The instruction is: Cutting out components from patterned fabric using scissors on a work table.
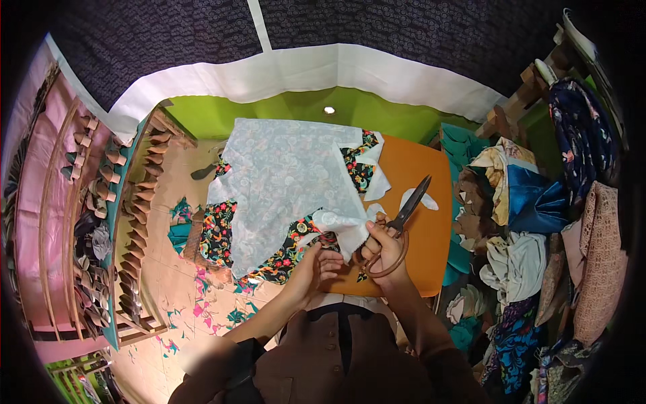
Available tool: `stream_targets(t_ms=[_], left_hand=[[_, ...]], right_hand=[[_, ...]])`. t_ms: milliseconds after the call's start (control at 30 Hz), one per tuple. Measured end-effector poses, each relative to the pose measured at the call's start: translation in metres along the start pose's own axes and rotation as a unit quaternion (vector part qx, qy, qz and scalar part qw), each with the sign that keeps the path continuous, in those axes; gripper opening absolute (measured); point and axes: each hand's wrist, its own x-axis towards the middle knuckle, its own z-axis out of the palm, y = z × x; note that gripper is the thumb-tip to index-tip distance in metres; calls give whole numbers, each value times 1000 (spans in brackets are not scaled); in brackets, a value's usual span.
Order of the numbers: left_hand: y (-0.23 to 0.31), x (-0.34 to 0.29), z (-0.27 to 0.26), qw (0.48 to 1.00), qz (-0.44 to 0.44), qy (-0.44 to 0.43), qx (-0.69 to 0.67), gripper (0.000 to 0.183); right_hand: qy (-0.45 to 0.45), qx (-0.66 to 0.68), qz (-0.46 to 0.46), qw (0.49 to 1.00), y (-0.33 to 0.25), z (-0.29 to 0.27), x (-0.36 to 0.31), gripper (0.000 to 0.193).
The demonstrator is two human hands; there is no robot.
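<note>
Your right hand [381, 248] is closed around the large dark-bladed metal scissors with brown loop handles [412, 205], their blades pointing up and away from the cloth. Your left hand [317, 268] is half open, fingers loosely curled at the cloth's near edge; whether it pinches any fabric you cannot tell. The black floral cotton-like cloth with a pale reverse [282, 168] lies ahead of both hands, mostly pale side up, on the smooth orange tabletop [420, 269]. The cutting seems partway: angular edges and a loose white scrap [425, 199] beside the blades suggest some trimming done, while the broad middle looks whole. How much remains uncut cannot be told. No brand, label or writing is readable.
</note>
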Motion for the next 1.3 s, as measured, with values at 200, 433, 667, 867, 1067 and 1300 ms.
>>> stream_targets(t_ms=[200,433,667,867,1067,1300], left_hand=[[11,43,-8,900,269,-10,342,31],[42,53,-6,792,403,-90,450,28],[42,41,5,944,170,-105,262,28],[50,32,14,941,73,-11,330,46],[51,37,10,961,181,-16,207,54],[55,31,20,965,194,-35,174,58]], right_hand=[[-2,31,77,997,-4,8,-1,22],[5,33,85,996,-10,4,3,20],[14,-45,55,997,-14,-7,9,10],[-44,-188,32,981,-9,-27,4,35],[-240,-362,109,894,-22,-64,-25,44],[-313,-320,139,883,-23,-72,-42,52]])
